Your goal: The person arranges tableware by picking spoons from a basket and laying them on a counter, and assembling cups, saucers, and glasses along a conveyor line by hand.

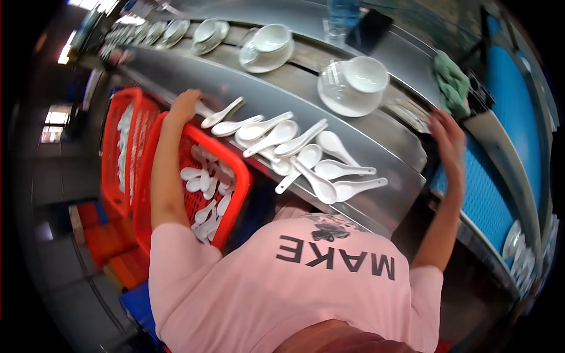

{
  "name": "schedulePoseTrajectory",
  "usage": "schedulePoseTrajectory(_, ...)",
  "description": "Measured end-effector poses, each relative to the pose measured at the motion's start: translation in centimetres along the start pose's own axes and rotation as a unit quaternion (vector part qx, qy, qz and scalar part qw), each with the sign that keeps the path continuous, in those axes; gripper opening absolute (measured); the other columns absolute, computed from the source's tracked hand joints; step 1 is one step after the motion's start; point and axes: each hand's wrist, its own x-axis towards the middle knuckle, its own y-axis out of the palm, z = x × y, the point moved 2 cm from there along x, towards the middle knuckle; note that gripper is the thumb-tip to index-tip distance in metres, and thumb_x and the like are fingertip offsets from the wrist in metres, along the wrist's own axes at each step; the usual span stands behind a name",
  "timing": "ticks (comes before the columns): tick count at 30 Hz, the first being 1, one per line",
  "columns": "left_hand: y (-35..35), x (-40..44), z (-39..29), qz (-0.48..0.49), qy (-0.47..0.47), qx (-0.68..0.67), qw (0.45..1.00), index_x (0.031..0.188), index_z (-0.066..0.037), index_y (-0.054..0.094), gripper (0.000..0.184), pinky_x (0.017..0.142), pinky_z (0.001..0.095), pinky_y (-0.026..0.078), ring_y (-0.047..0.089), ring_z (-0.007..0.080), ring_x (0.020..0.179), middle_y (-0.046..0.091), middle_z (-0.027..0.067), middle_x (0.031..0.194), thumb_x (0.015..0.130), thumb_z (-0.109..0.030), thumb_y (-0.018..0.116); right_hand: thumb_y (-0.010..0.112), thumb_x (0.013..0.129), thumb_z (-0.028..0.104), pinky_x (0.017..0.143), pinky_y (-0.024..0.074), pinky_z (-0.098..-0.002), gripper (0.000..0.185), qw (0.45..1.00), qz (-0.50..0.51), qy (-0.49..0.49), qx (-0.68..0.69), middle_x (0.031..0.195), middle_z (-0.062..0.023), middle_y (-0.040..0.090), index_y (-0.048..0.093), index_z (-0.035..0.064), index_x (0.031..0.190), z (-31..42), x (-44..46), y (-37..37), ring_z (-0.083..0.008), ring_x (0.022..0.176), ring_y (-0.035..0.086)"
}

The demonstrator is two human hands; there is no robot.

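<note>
My left hand (186, 106) is at the counter edge above a red basket, its fingers curled around a white soup spoon (203, 110) that is partly hidden. Beside it, several white ceramic soup spoons (276, 138) lie loosely heaped on the metal counter (388, 153). More small spoons (206, 182) fill part of the red plastic basket (238, 170) under my left arm. On the right, my right hand (448, 132) is slightly blurred near the end of the line, fingers apart, with nothing visible in it. Close to its fingertips lies a pale flat item (409, 115) I cannot make out.
Beyond the counter runs a row of saucers with white bowls (366, 75) and clear glasses. A phone (369, 30), a blue-tinted glass (343, 13) and a green cloth (451, 82) lie farther back. At right is a blue conveyor (479, 182); another red basket (118, 150) stands left.
</note>
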Motion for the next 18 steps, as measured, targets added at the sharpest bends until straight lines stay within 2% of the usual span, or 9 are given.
schedulePoseTrajectory(3, -1.0, 0.5, 0.0, 0.002, 0.019, 0.034, 0.999, 0.076, -0.006, 0.057, 0.009, 0.068, 0.0412, 0.043, 0.055, 0.0342, 0.078, 0.058, 0.0147, 0.078, 0.068, -0.006, 0.052, 0.05, 0.086, 0.014, 0.073, 0.0476, -0.0269, 0.031, 0.99, -0.008, 0.047, 0.136, 0.098, -0.0105, 0.059, 0.052, -0.0003, 0.113, 1.6, -6.1, -3.0, -0.0164, 0.084, 0.058)
schedulePoseTrajectory(5, -2.5, 0.9, -1.0, 0.018, -0.021, 0.019, 0.999, 0.073, -0.004, 0.057, 0.008, 0.063, 0.0398, 0.045, 0.057, 0.0322, 0.073, 0.059, 0.0137, 0.072, 0.066, -0.008, 0.056, 0.049, 0.085, 0.013, 0.07, 0.0492, -0.0288, 0.032, 0.983, -0.029, 0.083, 0.163, 0.098, -0.0141, 0.058, 0.051, -0.0008, 0.114, 0.3, -9.8, -4.6, -0.0194, 0.084, 0.059)
schedulePoseTrajectory(7, -3.4, 1.0, -2.1, -0.002, -0.042, -0.027, 0.999, 0.076, -0.003, 0.058, 0.01, 0.062, 0.0365, 0.045, 0.057, 0.0301, 0.068, 0.059, 0.014, 0.071, 0.068, -0.009, 0.058, 0.048, 0.084, 0.01, 0.067, 0.0501, -0.0295, 0.03, 0.97, 0.018, 0.088, 0.227, 0.097, -0.0161, 0.057, 0.052, -0.0022, 0.11, -1.3, -13.5, -5.6, -0.0202, 0.083, 0.059)
schedulePoseTrajectory(9, -4.0, 1.5, -3.5, -0.018, -0.042, -0.097, 0.994, 0.078, -0.001, 0.059, 0.012, 0.059, 0.0331, 0.045, 0.057, 0.0247, 0.063, 0.059, 0.0125, 0.068, 0.07, -0.01, 0.058, 0.047, 0.082, 0.006, 0.064, 0.0507, -0.0301, 0.027, 0.956, 0.078, 0.16, 0.234, 0.094, -0.0165, 0.058, 0.053, -0.0037, 0.106, -2.4, -16.5, -5.3, -0.0209, 0.081, 0.06)
schedulePoseTrajectory(13, -5.5, 2.7, -9.0, -0.002, 0.025, -0.253, 0.967, 0.081, 0.003, 0.06, 0.016, 0.052, 0.0269, 0.043, 0.055, 0.0129, 0.057, 0.059, 0.0085, 0.064, 0.072, -0.01, 0.057, 0.054, 0.081, 0.01, 0.062, 0.0506, -0.0274, 0.026, 0.931, 0.145, 0.294, 0.162, 0.087, -0.0098, 0.061, 0.055, -0.0005, 0.104, -8.5, -19.6, -1.1, -0.0163, 0.075, 0.059)
schedulePoseTrajectory(14, -6.2, 2.9, -11.6, 0.064, -0.031, -0.324, 0.943, 0.079, 0.005, 0.058, 0.015, 0.047, 0.025, 0.043, 0.053, 0.0088, 0.057, 0.058, 0.0059, 0.064, 0.073, -0.009, 0.056, 0.055, 0.081, 0.013, 0.062, 0.0499, -0.0268, 0.027, 0.928, 0.156, 0.321, 0.107, 0.088, -0.0083, 0.061, 0.055, 0.0008, 0.105, -10.9, -19.9, 0.4, -0.0143, 0.075, 0.059)
schedulePoseTrajectory(15, -6.3, 3.2, -13.7, 0.084, -0.034, -0.345, 0.934, 0.079, 0.004, 0.059, 0.015, 0.046, 0.0241, 0.044, 0.053, 0.009, 0.056, 0.059, 0.0056, 0.065, 0.074, -0.01, 0.056, 0.055, 0.081, 0.015, 0.062, 0.0491, -0.0276, 0.028, 0.931, 0.147, 0.332, 0.045, 0.088, -0.0081, 0.061, 0.056, 0.0014, 0.105, -14.4, -20.4, 2.1, -0.0142, 0.076, 0.058)
schedulePoseTrajectory(16, -5.9, 3.6, -15.4, 0.098, -0.026, -0.383, 0.918, 0.079, 0.003, 0.059, 0.014, 0.046, 0.0236, 0.044, 0.053, 0.0091, 0.056, 0.058, 0.0052, 0.066, 0.073, -0.009, 0.056, 0.054, 0.08, 0.015, 0.064, 0.0485, -0.0306, 0.029, 0.937, 0.082, 0.34, 0.023, 0.093, -0.0093, 0.06, 0.056, 0.0017, 0.105, -17.3, -21.3, 4.0, -0.0177, 0.078, 0.058)
schedulePoseTrajectory(18, -4.9, 4.7, -18.0, 0.109, -0.009, -0.401, 0.909, 0.079, 0.003, 0.058, 0.014, 0.046, 0.0232, 0.044, 0.053, 0.0092, 0.055, 0.056, 0.0045, 0.065, 0.072, -0.009, 0.057, 0.054, 0.08, 0.015, 0.065, 0.0481, -0.0309, 0.029, 0.94, 0.036, 0.339, -0.011, 0.093, -0.0097, 0.06, 0.056, 0.0017, 0.106, -19.9, -21.9, 6.8, -0.0183, 0.08, 0.058)
